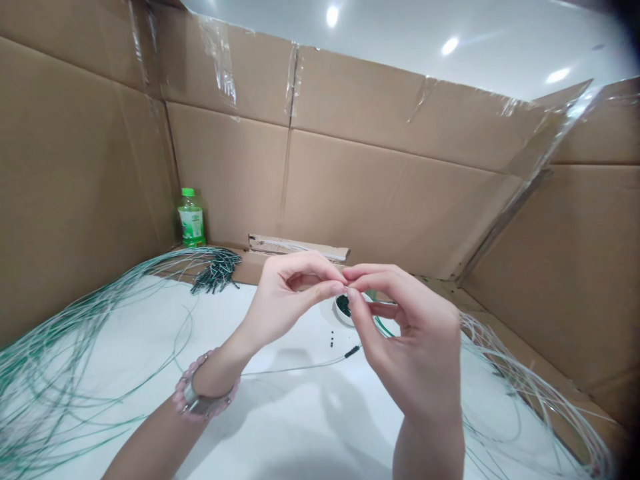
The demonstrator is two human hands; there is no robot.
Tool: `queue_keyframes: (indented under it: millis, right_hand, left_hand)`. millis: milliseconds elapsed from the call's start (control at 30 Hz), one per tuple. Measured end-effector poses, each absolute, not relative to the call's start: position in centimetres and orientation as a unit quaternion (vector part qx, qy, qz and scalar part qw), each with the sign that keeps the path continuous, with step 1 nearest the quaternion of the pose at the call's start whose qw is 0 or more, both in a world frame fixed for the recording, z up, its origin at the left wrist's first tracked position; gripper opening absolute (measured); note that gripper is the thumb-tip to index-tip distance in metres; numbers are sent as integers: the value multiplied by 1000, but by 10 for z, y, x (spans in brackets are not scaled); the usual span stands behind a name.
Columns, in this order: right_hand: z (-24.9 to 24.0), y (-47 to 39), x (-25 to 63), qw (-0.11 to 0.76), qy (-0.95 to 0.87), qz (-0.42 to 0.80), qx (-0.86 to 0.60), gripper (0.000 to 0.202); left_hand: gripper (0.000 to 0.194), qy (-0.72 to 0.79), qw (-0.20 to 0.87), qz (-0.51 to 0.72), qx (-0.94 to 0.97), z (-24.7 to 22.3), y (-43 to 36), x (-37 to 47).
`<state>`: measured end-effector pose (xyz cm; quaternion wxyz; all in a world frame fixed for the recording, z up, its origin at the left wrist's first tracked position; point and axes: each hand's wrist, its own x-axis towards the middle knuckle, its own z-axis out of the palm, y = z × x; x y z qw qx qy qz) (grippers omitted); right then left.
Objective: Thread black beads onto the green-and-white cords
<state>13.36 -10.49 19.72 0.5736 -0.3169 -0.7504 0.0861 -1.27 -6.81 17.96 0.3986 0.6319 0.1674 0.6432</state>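
Note:
My left hand (295,290) and my right hand (405,327) meet at the fingertips in the middle of the view. Each is closed in a pinch; what lies between the fingertips is too small to make out. Partly behind the right hand stands a small white bowl (344,320) with dark pieces (343,305) in it. Below the bowl, a few tiny black pieces (332,339) lie on the white surface. A thin pale strand (295,367) runs from near my left wrist to a short black section (352,351) beside my right hand.
Many green and white strands (65,360) spread over the left side, with dark ends bunched (217,270) at the back. More pale strands (540,393) curve along the right. A green bottle (191,220) stands in the back left corner. Cardboard walls (390,173) surround the white table (280,427).

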Motion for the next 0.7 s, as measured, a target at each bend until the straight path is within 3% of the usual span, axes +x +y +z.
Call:
queue_keyframes:
  millis: [367,700]
  right_hand:
    - [198,-101,133,602,-727,129,-305,15]
    - [199,-103,130,616,-709,157,-305,15]
  left_hand:
    - [11,138,460,640,600,179,-67,-11]
    - [3,163,427,672,583,179,-71,-10]
